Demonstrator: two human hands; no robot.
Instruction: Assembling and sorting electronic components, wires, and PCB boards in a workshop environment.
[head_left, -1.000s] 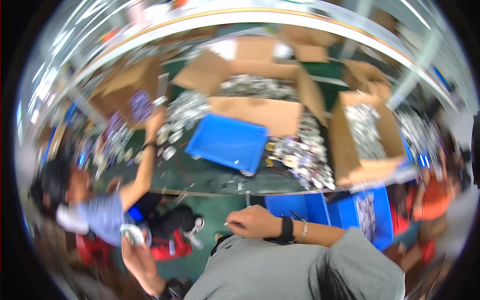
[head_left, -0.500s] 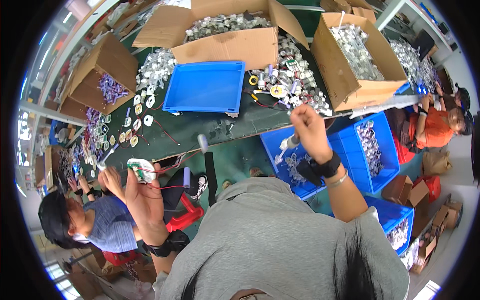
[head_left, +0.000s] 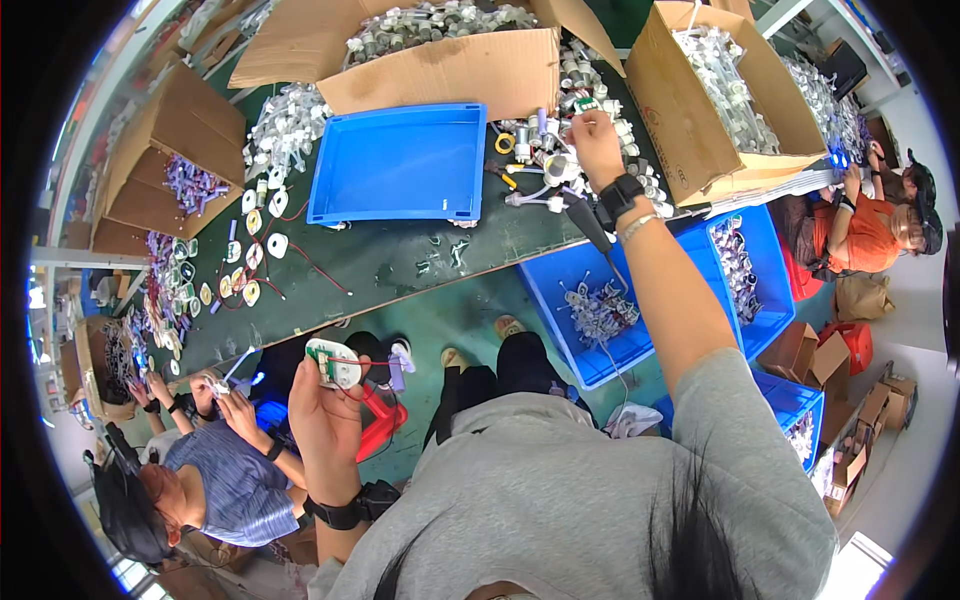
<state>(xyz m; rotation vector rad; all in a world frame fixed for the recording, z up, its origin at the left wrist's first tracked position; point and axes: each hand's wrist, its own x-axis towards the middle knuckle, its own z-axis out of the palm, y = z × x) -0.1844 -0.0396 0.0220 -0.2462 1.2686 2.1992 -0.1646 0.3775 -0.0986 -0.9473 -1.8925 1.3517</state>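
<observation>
My left hand (head_left: 328,415) holds a white plastic disc with a green circuit board (head_left: 336,363) pinched between thumb and fingers, above the floor in front of the table. From it a red wire runs to a purple cylindrical cell (head_left: 396,372) hanging beside it. My right hand (head_left: 598,145) is stretched out over the heap of lamp parts (head_left: 622,130) on the table, its fingers bent together. A small green circuit board (head_left: 586,104) shows just beyond those fingertips. What they grip, if anything, cannot be made out. A dark tapered piece (head_left: 588,224) with a cable hangs below the right wrist.
A shallow blue tray (head_left: 395,165) lies mid-table, with loose discs and red wires (head_left: 262,250) to its left. Cardboard boxes (head_left: 440,80) of parts stand behind. Blue bins (head_left: 590,375) sit below the table at right. Co-workers flank me, one in blue (head_left: 235,490), one in orange (head_left: 872,240).
My right hand has moved forward from above the blue bin to the heap on the table; the part that was in it is no longer seen there. My left hand still holds the disc, slightly further right.
</observation>
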